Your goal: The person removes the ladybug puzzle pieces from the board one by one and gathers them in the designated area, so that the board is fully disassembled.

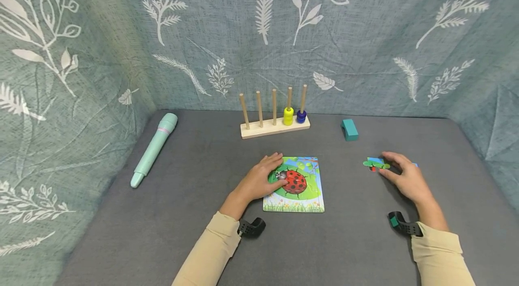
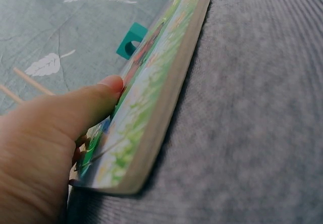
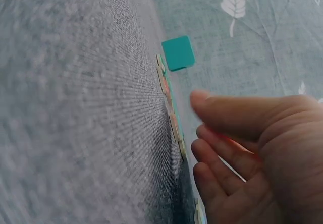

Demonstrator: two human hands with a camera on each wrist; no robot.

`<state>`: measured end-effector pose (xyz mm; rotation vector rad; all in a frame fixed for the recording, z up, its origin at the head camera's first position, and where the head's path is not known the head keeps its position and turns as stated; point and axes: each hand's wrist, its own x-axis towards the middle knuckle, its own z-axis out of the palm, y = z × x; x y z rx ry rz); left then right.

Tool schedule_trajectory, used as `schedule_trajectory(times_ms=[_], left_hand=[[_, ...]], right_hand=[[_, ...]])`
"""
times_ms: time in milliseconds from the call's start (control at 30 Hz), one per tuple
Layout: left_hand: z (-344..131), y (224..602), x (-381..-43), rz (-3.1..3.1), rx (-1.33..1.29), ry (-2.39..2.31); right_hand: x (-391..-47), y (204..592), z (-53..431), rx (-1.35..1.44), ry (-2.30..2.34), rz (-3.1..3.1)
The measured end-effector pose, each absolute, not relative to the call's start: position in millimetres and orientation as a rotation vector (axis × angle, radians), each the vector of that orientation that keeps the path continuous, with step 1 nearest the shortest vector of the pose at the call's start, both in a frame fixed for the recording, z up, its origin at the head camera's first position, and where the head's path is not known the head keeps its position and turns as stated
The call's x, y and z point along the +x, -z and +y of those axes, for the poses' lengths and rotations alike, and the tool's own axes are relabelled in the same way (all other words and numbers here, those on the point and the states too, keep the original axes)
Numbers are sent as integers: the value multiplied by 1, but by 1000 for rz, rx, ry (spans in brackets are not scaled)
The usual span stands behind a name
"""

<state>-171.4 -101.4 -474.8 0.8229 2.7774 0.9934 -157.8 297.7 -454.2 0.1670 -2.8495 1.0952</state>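
A square ladybug puzzle (image 1: 302, 191) lies flat on the table in the head view. My left hand (image 1: 259, 180) rests on its left side, the thumb (image 2: 112, 84) over the picture near the ladybug's head and the fingers towards the top left corner. To the right lies a cluster of loose puzzle pieces (image 1: 377, 164), green, blue and red. Close over their right side is my right hand (image 1: 407, 180), thumb and fingers apart with nothing seen between them in the right wrist view. Another bit of blue piece (image 1: 415, 165) shows past that hand, which partly hides it.
Behind the puzzle stands a wooden peg rack (image 1: 259, 131) with yellow and dark blue beads on two pegs. A teal arch block (image 1: 350, 129) sits right of it. A mint-green stick-shaped object (image 1: 154, 148) lies at the left. Patterned cloth (image 1: 227, 29) hangs behind the table.
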Motion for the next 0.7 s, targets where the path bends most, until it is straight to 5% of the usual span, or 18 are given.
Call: schedule_trajectory(times_ms=[700], left_hand=[[-132,476,-164,2808,768,-989]], right_hand=[[-157,443,225,492,-1475,-2832]])
